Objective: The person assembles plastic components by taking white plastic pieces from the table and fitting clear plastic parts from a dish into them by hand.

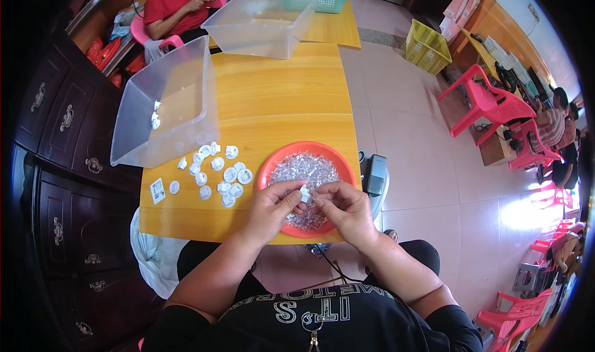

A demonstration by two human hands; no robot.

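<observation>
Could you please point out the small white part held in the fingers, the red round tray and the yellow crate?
Small white part [305,194]: head view, middle of its visible side.
Red round tray [304,145]: head view, far rim.
Yellow crate [426,55]: head view, outer wall.

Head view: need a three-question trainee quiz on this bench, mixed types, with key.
1. Multiple choice: the loose white parts on the yellow table lie
A) right of the orange-red tray
B) left of the tray
C) inside the tray

2. True or false: the fingers of the left hand hold a white part, with the right hand close beside it.

3. Fill in: the tray holds a heap of small ____ pieces.

Key: 1 B; 2 true; 3 clear.
</observation>
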